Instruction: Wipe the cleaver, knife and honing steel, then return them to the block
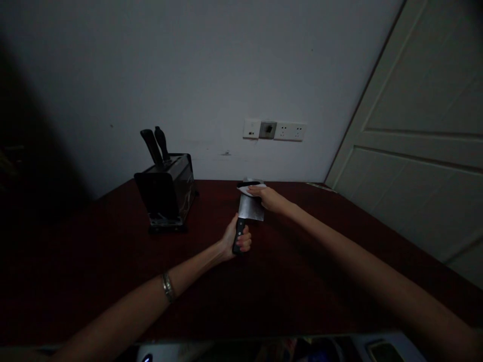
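My left hand [237, 239] is closed round the black handle of a cleaver [250, 207], holding its broad steel blade upright above the dark red table [113, 266]. My right hand [268, 196] presses a white cloth [249, 189] against the top edge of the blade, fingers folded over it. A bracelet sits on my left wrist.
A black knife block [168, 191] with two dark knife handles sticking out stands on the table to the left. Wall sockets [274, 130] are on the white wall behind. A pale door [422, 151] fills the right side. Objects I cannot make out lie along the near edge.
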